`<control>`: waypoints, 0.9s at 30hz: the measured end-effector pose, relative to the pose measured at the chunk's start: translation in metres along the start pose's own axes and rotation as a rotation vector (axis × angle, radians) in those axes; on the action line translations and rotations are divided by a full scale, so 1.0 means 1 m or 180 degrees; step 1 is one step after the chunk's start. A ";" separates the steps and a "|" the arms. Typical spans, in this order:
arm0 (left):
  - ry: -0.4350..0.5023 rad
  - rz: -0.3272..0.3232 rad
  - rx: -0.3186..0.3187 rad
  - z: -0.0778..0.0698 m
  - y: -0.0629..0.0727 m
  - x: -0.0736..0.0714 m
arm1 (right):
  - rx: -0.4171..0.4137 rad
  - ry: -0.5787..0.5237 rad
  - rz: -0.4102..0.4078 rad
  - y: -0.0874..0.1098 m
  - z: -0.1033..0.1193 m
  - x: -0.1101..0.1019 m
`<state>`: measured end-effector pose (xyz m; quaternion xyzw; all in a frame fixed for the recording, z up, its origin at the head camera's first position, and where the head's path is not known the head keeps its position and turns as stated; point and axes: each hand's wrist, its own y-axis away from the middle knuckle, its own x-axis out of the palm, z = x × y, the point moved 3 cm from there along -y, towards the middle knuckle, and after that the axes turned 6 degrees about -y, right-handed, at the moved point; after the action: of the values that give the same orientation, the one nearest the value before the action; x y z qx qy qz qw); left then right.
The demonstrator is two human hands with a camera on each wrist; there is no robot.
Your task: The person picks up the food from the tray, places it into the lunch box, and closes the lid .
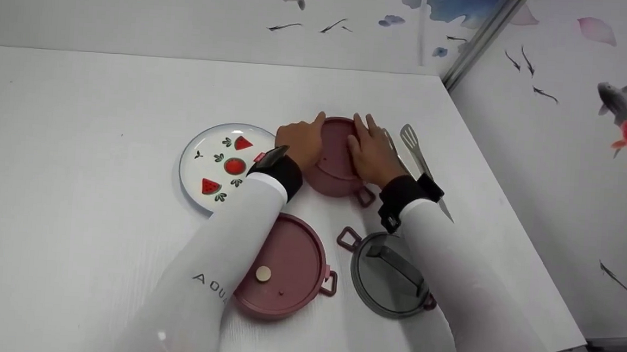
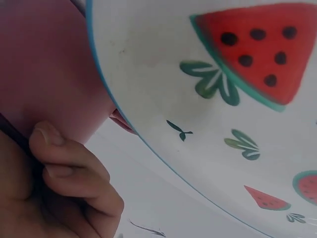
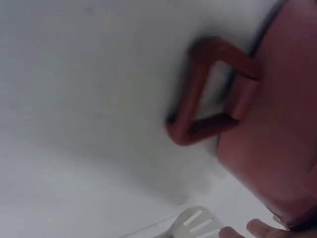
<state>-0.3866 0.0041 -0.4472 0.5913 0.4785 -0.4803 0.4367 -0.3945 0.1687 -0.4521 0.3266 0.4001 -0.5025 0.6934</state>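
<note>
At the back middle in the head view stands a round reddish-pink pot [image 1: 338, 145], its flat top facing up and one loop handle [image 3: 190, 94] out to its right. My left hand [image 1: 300, 142] holds its left side; in the left wrist view the fingers [image 2: 74, 168] curl with their tips at the pot's wall. Across from it, my right hand [image 1: 377, 155] rests on the right rim, fingers straight and thumb over the top. In the right wrist view only fingertips [image 3: 257, 229] show, beside the pot. A white watermelon-patterned plate [image 1: 200, 161] lies left of the pot, partly under my left forearm.
Nearer to me are a second reddish-pink pot [image 1: 300, 257] with a beige knob and a grey-lidded pot [image 1: 377, 289] with a black bar handle, both partly behind my sleeves. A slotted turner [image 1: 411, 138] lies right of my right hand. Walls bound the table's back and right.
</note>
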 end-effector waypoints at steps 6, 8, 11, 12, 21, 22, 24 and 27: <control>0.0165 0.0047 -0.0085 0.002 -0.003 0.006 | 0.0010 0.0119 -0.0041 -0.001 -0.001 0.006; 0.0075 0.0013 -0.0090 0.002 -0.003 0.007 | 0.0032 0.0169 0.0000 -0.002 -0.002 0.007; -0.0123 -0.0059 -0.0104 -0.001 -0.003 0.006 | 0.0035 0.0243 0.0019 -0.002 -0.001 0.007; -0.0178 -0.0080 -0.0117 -0.002 -0.003 0.005 | 0.0028 0.0258 0.0015 -0.001 0.000 0.006; -0.0529 -0.0047 -0.0190 -0.011 -0.001 -0.002 | -0.0047 0.0139 -0.0016 -0.002 0.000 0.007; -0.0518 -0.0060 -0.0169 -0.011 -0.001 -0.002 | -0.0050 0.0119 -0.0021 -0.002 -0.001 0.007; -0.0432 -0.0073 -0.0130 -0.010 0.000 -0.001 | -0.0048 0.0049 -0.0014 -0.002 -0.003 0.007; -0.0208 -0.0028 -0.0105 -0.006 0.001 0.000 | -0.0031 -0.0093 0.0030 -0.001 -0.005 0.007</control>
<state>-0.3843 0.0101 -0.4463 0.5660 0.4744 -0.4933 0.4596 -0.3955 0.1698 -0.4609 0.3177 0.3909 -0.5020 0.7031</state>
